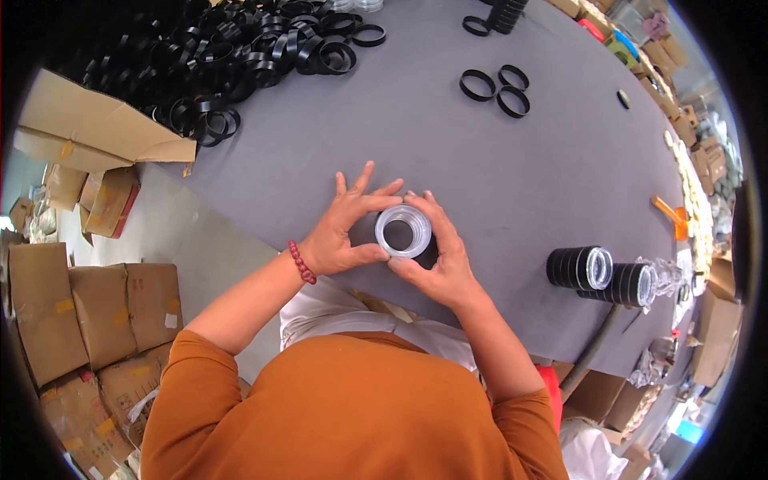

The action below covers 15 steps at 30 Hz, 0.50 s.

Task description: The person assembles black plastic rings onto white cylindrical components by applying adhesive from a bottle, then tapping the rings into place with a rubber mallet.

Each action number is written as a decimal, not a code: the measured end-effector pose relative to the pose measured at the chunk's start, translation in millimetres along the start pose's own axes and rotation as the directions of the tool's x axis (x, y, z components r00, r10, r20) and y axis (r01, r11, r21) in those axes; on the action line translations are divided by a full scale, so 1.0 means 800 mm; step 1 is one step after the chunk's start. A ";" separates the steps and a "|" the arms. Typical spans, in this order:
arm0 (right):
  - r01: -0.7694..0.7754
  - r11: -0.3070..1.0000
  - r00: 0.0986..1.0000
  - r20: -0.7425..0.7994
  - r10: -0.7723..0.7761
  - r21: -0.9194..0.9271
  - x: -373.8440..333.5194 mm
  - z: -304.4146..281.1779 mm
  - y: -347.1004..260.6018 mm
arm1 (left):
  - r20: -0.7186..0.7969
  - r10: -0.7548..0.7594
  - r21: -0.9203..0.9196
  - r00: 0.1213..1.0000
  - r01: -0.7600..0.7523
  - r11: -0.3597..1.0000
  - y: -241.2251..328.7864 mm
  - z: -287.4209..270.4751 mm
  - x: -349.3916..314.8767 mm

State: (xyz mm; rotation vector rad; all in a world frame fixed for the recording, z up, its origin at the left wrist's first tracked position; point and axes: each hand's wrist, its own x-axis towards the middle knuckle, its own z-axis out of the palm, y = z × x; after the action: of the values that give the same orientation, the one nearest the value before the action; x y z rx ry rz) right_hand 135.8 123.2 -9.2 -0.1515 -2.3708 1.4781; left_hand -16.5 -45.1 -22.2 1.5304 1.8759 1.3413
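A clear plastic ring piece [422, 227] with a round hole through its middle is held between my two hands, just above or on the grey table. My left hand [338, 234], with a dark red beaded bracelet at the wrist, closes thumb and index finger on its left side, the other fingers spread. My right hand [450, 268] curves round its right side, thumb at the near edge and fingertips at the far edge. Whether it is one ring or a short stack of them cannot be told.
A big heap of black rings [240, 56] covers the far left, beside an open cardboard flap [104, 120]. Three loose black rings [478, 85] lie farther off. Two banded black-and-clear stacks [570, 268] lie at the right. Cardboard boxes [96, 312] stand at the left; an orange tool [680, 224] lies far right.
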 end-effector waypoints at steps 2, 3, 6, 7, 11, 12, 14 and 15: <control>0.029 1.000 0.999 0.029 -0.029 0.009 0.006 -0.005 -0.004 | -0.001 -0.005 0.001 1.000 0.005 1.000 -0.001 0.001 -0.001; 0.061 0.998 0.997 0.049 -0.061 0.012 0.009 -0.006 -0.005 | 0.011 -0.012 -0.008 1.000 0.012 1.000 -0.001 0.000 0.000; 0.082 0.996 0.995 0.067 -0.080 -0.032 0.011 -0.010 -0.007 | 0.028 -0.006 -0.008 1.000 0.007 1.000 -0.004 0.001 0.000; 0.090 0.995 0.994 0.064 -0.088 -0.039 0.010 -0.012 -0.006 | 0.038 0.010 -0.003 0.999 -0.010 1.000 -0.005 0.003 0.001; 0.072 0.993 0.996 0.057 -0.067 -0.094 -0.003 -0.007 0.006 | 0.036 0.042 -0.021 0.998 -0.041 0.999 0.000 0.007 0.004; 0.021 0.995 0.999 0.048 -0.016 -0.096 -0.003 -0.004 0.003 | 0.037 -0.001 0.007 0.999 0.001 1.000 -0.004 0.005 -0.004; 0.047 0.995 0.995 0.088 -0.039 -0.083 0.002 -0.006 -0.002 | 0.032 -0.051 0.036 0.998 0.050 0.998 -0.010 0.004 -0.011; 0.042 0.991 0.995 0.090 -0.031 -0.124 0.003 -0.008 -0.002 | 0.027 -0.026 0.041 0.999 0.025 0.999 -0.012 0.004 -0.011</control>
State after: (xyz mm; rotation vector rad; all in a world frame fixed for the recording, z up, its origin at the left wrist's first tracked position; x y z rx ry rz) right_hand 135.7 128.2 -4.7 -0.0748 -2.5242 1.3454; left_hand -16.3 -51.0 -34.5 1.5317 1.9102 1.2728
